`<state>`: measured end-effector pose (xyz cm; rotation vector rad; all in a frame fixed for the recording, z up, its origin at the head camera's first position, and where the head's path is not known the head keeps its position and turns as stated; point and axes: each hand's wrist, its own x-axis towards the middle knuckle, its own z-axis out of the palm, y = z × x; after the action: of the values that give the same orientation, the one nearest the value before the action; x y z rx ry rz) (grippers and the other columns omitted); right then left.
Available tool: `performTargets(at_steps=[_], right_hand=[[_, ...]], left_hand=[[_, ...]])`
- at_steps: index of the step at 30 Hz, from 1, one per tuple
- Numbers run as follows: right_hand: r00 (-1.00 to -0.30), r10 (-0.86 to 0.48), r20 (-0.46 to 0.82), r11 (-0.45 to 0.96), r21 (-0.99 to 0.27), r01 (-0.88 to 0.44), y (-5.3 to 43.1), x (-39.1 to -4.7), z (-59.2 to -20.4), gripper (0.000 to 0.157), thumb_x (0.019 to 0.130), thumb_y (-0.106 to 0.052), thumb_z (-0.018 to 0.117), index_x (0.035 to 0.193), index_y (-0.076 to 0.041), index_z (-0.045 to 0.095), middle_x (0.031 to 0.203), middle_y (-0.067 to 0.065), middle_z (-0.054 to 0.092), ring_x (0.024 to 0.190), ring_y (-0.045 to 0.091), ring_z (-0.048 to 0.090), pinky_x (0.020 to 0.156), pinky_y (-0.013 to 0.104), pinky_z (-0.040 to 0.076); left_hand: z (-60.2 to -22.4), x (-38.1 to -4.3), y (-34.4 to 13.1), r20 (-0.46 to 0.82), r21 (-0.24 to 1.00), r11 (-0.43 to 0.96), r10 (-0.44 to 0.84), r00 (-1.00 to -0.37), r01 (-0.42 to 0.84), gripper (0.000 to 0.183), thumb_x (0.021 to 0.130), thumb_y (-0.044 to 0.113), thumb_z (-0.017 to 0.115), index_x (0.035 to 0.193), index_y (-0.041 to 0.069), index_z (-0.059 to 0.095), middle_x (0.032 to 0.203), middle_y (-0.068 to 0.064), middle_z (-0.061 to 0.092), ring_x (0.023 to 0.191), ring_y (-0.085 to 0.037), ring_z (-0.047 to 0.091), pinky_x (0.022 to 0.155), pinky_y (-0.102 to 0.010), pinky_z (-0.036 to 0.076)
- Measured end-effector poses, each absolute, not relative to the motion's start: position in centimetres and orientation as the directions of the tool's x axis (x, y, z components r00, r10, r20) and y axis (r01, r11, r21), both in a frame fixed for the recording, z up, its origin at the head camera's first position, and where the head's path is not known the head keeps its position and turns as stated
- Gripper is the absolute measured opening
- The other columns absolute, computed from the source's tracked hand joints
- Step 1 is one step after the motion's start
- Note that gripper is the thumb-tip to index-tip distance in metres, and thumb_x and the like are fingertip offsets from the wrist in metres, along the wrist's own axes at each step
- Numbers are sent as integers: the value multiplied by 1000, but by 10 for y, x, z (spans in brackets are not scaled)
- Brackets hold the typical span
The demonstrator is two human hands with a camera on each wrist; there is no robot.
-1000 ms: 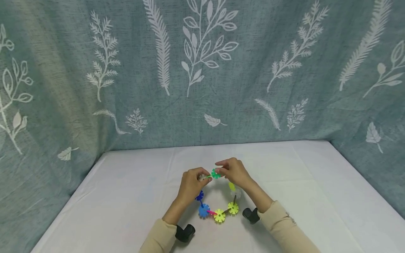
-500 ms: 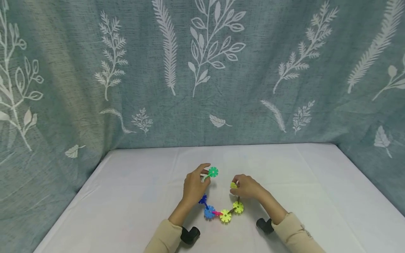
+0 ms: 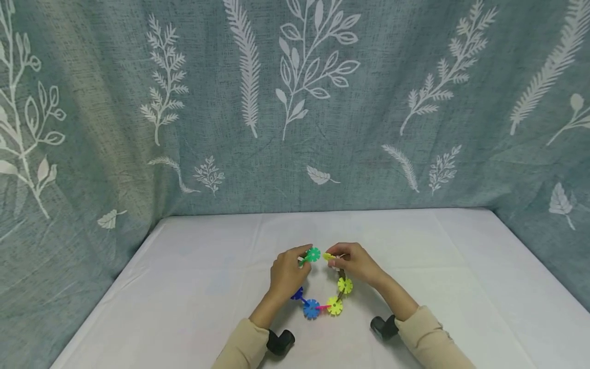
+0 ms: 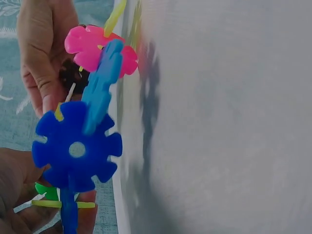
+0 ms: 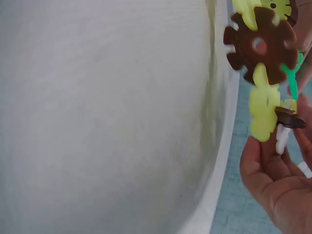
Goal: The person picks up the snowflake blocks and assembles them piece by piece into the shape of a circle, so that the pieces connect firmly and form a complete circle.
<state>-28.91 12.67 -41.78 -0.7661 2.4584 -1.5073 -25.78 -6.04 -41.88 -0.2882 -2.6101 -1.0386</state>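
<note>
A chain of interlocking notched flower discs hangs in an almost closed ring between my hands. My left hand (image 3: 288, 272) pinches its left end, where a green disc (image 3: 313, 254) sticks out past the fingertips. My right hand (image 3: 358, 264) pinches the other end, a yellow disc (image 3: 329, 256) at its tip; a small gap parts the two ends. Below hang a dark blue disc (image 4: 58, 131), a light blue disc (image 4: 103, 78), a pink disc (image 4: 87, 46), yellow discs (image 3: 335, 306) and a brown disc (image 5: 243, 46). A white disc (image 5: 282, 139) sits at my right fingers, partly hidden.
The chain is above a table with a white cloth (image 3: 193, 287). A green-blue curtain with white leaf prints (image 3: 350, 123) stands behind the table's far edge. Black wrist mounts (image 3: 280, 342) stick out inward below both sleeves.
My right hand let go of the green disc, moved down to the chain's yellow end, then lifted it up and left towards the green disc. My left hand keeps hold of its end.
</note>
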Motion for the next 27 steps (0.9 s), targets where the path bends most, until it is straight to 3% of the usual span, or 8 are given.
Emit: performTargets(at_steps=[6,10,18,27], right_hand=[[-830,-537,151,339,-862,-376,128,-291,-418,26,93,-7,50,110,11,59,99,26,65,80,17,62,66,20,48],[-835,-526,160,325,-870,-371,127,-291,-418,25,93,-8,52,107,9,62,98,24,65,75,10,57,65,20,46],[-838,-514,180,230,-913,-337,129,-292,-418,16,89,-17,60,87,-1,65,80,4,65,64,5,48,57,20,41],[-831,-535,152,227,-921,-315,126,-296,-420,16,89,-4,56,83,11,58,77,14,59,61,5,45,55,19,39]], left_hand=[[-417,-256,-59,379,624,717,72,-923,312,38,75,2,62,112,9,67,91,-9,71,42,-3,27,37,-19,23],[-417,-255,-59,387,612,719,93,-918,330,35,77,7,68,112,7,66,92,-9,70,46,-4,35,39,-19,28],[-417,-253,-59,447,590,722,81,-891,361,35,73,15,76,106,9,69,85,-6,71,59,-8,59,47,-18,39],[-419,-251,-56,498,582,717,59,-865,384,34,70,14,77,103,7,71,78,-4,70,55,-6,54,46,-17,35]])
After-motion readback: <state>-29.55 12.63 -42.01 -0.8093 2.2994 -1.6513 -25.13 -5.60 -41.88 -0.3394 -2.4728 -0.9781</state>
